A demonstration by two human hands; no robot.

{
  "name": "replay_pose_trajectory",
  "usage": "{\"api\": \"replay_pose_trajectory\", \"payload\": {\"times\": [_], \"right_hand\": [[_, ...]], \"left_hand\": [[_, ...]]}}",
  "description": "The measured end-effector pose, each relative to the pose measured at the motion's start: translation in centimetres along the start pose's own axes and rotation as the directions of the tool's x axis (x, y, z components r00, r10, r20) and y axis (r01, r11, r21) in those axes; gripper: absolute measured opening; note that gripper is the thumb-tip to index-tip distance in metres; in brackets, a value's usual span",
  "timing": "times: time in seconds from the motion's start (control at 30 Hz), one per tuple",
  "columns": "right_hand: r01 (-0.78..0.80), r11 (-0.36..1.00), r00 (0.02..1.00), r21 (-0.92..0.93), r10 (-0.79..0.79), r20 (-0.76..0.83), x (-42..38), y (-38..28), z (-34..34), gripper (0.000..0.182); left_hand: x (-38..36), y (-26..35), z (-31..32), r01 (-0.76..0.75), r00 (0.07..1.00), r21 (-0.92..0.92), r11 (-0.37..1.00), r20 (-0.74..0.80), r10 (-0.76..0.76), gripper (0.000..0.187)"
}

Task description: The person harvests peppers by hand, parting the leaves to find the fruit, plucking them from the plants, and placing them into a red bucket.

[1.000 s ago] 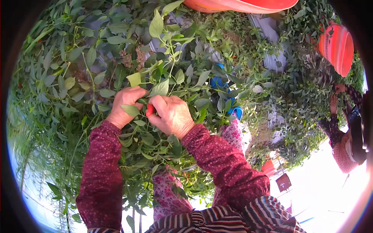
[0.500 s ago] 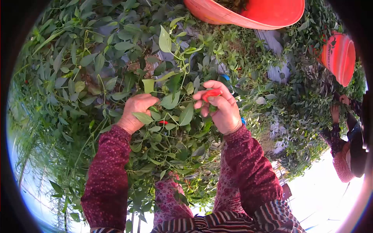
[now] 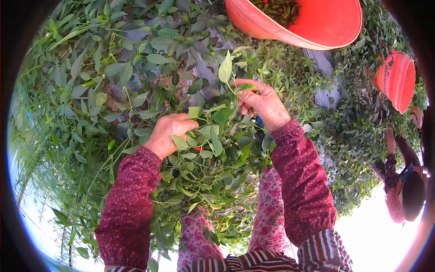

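Right hand (image 3: 263, 102) pinches a green pepper (image 3: 248, 87), probably light, firm, slick; best held near its stem. Left hand (image 3: 170, 132) curls, contents unclear, just beside 1 red pepper (image 3: 198, 148).

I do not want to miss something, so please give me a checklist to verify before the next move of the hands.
1. Left hand at the plant: ok, among the leaves; its exact grip is partly hidden.
2. Right hand contents known: cannot tell; something green shows at the fingers, pepper or leaf unclear.
3. Red pepper fully exposed: not ok, leaves partly cover it.
4. Near bucket opening free of the hands: ok, neither hand is over it.
5. Other person apart from these hands: ok, at the right edge of the picture.
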State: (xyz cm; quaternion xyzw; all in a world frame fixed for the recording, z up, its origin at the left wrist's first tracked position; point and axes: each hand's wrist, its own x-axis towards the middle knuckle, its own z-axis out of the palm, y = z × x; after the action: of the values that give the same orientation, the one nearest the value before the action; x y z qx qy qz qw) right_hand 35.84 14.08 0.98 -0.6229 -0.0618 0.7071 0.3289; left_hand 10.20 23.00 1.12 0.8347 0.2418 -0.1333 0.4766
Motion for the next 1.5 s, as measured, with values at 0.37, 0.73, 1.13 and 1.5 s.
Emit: {"api": "replay_pose_trajectory", "payload": {"times": [0.37,0.73,1.13,1.5], "right_hand": [[0.280,0.960,0.841,0.019,-0.236,-0.486,-0.8,1.0,-0.1,0.011],[-0.193,0.536,0.922,-0.822,-0.187,-0.339,19.7,1.4,1.9,0.045],[0.107,0.986,0.882,-0.128,-0.154,-0.446,20.2,6.9,3.6,0.024],[0.441,0.870,0.830,0.222,-0.301,-0.470,13.6,6.6,8.0,0.017]], "left_hand": [[4.3,-0.4,2.0,-0.033,0.984,0.123,0.992,0.180,0.010,0.007],[4.4,-0.4,1.7,0.056,0.987,0.059,0.997,0.150,-0.065,0.016],[6.6,-0.7,-0.4,0.177,0.983,-0.066,0.982,0.058,-0.174,0.036],[9.5,-4.1,-3.5,0.473,0.701,-0.787,0.397,0.063,-0.710,0.016]]}}
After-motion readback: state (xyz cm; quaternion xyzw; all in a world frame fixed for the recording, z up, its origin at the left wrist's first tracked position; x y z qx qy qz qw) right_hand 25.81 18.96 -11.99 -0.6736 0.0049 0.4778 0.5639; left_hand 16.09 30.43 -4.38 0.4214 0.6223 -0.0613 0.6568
